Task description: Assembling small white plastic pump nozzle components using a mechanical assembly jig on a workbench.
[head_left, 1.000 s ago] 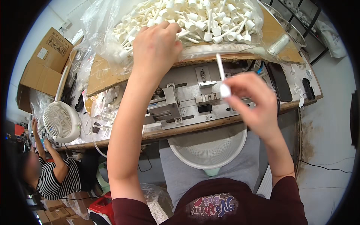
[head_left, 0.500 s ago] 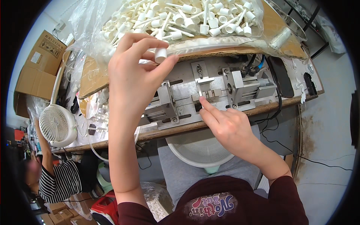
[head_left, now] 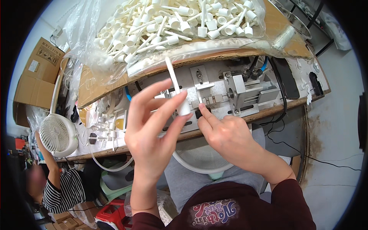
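Observation:
My left hand (head_left: 151,128) holds a white ribbed cap with a long stem (head_left: 172,73) between thumb and fingers, the stem tilted up and away. It hovers over the left part of a metal clamping fixture (head_left: 245,94). My right hand (head_left: 232,134) stretches its index finger to the small holder block (head_left: 214,99) in the fixture's middle. That fingertip touches the end of a slim white piece (head_left: 199,99) there; the other fingers are partly curled. Beyond the fixture, a clear plastic bag (head_left: 153,51) holds many more white stemmed caps (head_left: 184,27).
A white mesh basket (head_left: 203,159) rests on my lap under the bench edge. Cardboard (head_left: 103,89) lies under the bag. A black phone (head_left: 287,82) lies at the right, a white fan (head_left: 57,134) stands at the left. Another person in a striped top (head_left: 63,188) sits at the far left.
My left hand has come down and nearer from the bag with the stemmed cap, whose stem now points up. My right index finger stays at the holder block.

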The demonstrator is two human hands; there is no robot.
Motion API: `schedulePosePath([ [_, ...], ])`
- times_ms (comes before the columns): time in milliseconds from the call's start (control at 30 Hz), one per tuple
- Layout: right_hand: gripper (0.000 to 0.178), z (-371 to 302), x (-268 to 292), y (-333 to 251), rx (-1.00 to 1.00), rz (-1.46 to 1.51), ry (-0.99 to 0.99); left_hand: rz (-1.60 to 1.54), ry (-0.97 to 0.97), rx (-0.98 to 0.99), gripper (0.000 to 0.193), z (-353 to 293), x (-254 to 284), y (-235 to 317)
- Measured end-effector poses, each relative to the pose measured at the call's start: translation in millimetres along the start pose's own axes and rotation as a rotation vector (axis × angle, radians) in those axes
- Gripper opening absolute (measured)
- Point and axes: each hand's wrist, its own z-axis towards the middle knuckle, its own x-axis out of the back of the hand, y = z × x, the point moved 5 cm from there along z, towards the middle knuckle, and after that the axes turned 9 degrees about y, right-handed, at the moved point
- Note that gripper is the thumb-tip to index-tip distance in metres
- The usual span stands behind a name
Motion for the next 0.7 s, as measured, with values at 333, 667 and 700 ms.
schedulePosePath([
  [333,0.019,61.6,50.0,98.7,-0.294,0.202,0.538,0.224,-0.121,-0.118,0.036,-59.4,-24.3,3.9],
  [667,0.039,109.8,23.4,154.1,-0.458,-0.012,0.307,0.386,-0.198,-0.133,0.029,-63.1,-54.1,2.2],
  [700,0.038,108.1,22.5,153.9,-0.434,-0.003,0.347,0.381,-0.208,-0.128,0.029,-60.3,-54.9,1.9],
])
